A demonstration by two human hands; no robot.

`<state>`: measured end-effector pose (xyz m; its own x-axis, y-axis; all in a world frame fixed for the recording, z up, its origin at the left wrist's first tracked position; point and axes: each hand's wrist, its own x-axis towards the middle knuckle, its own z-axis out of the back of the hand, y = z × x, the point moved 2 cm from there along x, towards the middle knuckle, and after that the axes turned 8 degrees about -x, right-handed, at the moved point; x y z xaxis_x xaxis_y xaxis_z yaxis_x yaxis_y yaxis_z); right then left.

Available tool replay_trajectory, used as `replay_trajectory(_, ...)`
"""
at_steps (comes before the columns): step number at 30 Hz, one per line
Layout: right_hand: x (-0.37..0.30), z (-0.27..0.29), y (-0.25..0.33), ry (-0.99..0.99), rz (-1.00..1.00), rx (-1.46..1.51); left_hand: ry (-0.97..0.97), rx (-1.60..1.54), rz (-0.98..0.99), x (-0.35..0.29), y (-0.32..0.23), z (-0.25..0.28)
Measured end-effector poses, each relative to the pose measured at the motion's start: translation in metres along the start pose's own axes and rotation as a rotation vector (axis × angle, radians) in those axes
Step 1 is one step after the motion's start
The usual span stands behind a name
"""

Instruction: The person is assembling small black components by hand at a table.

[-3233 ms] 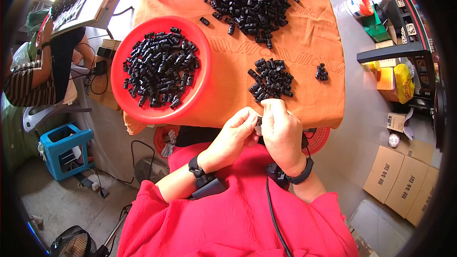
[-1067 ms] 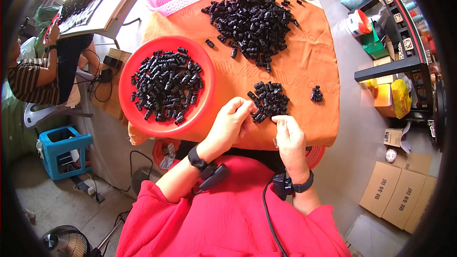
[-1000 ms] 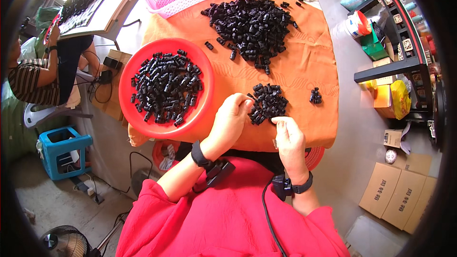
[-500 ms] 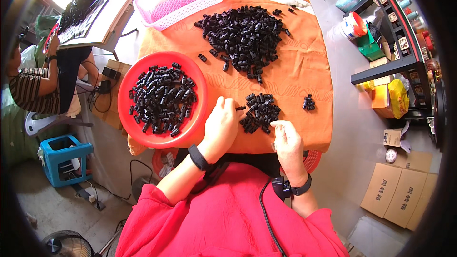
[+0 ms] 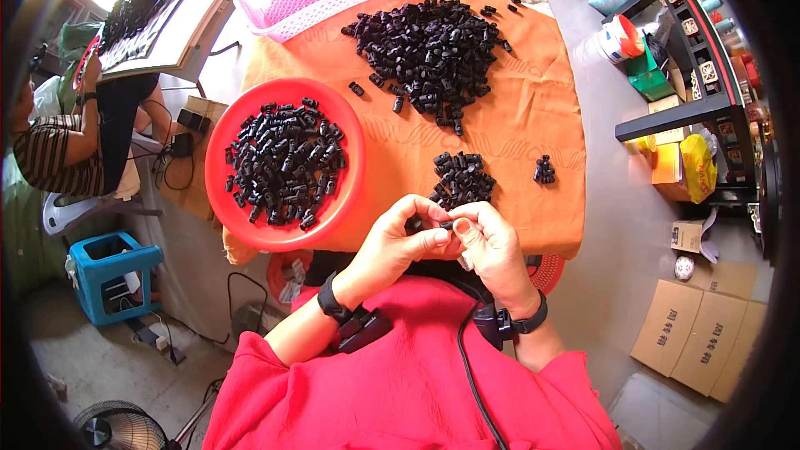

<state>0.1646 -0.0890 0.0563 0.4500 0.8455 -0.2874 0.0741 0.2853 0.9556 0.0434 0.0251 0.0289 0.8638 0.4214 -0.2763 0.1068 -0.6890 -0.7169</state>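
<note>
My left hand (image 5: 407,233) and my right hand (image 5: 493,243) meet in front of my body at the table's near edge. Between their pinched fingertips is a small black cylindrical part (image 5: 446,224), mostly hidden by the fingers. Just beyond them lies a small heap of similar black parts (image 5: 463,177). A red plastic basin (image 5: 356,146) to the left holds many more of these. Farther back is a large pile of black parts (image 5: 429,54), with a few loose ones around it. A tiny cluster of parts (image 5: 544,170) sits at the right.
An orange cloth (image 5: 533,92) covers the table. At its far left stands a pink perforated basket (image 5: 308,4). Another person (image 5: 62,146) sits at a table on the left, near a blue stool (image 5: 112,275). Flattened cardboard (image 5: 696,333) and a black shelf (image 5: 675,121) are on the right.
My left hand has moved right, away from the basin, with a small black part. My right hand has drawn back slightly from the small heap, and both hands now meet around the part.
</note>
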Motion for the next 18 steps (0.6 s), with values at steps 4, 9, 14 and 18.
replay_trajectory(4, -0.005, -0.001, 0.002, 0.013, -0.056, -0.055, 0.012, -0.054, 0.039, -0.001, 0.01, 0.012)
replay_trajectory(9, -0.011, -0.005, 0.002, -0.034, 0.064, -0.126, 0.035, -0.428, 0.184, -0.001, 0.018, 0.013)
replay_trajectory(14, -0.012, -0.007, 0.0, -0.119, 0.181, -0.206, 0.064, -0.503, 0.206, 0.001, 0.013, 0.008)
replay_trajectory(18, -0.009, -0.007, -0.008, -0.191, 0.375, -0.388, 0.029, -0.49, 0.229, -0.001, 0.021, 0.006)
